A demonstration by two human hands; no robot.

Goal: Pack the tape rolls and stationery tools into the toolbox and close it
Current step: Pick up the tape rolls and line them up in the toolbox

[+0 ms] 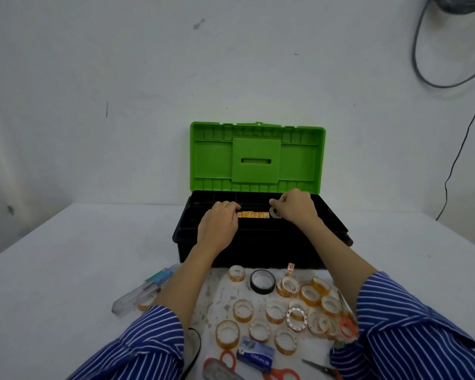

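A: Your left hand [218, 219] steadies the row of tape rolls [252, 214] in the toolbox [261, 242] tray; your right hand [295, 207] pinches another roll.

B: Crowd it in carelessly and you may topple the row.

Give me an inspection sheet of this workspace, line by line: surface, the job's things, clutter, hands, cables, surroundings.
Surface: white table, stained patch in front of the toolbox.
Job's things: toolbox open, green lid upright; row of tape rolls in its tray; many clear tape rolls, a black tape roll, orange scissors, a cutter and a blue box on the table.
Clutter: nothing seen.
Hands: left hand touches the row's left end; right hand pinches a pale tape roll at its right end.
Cables: grey and black cables hang down the wall, right.
Surroundings: white scuffed wall.
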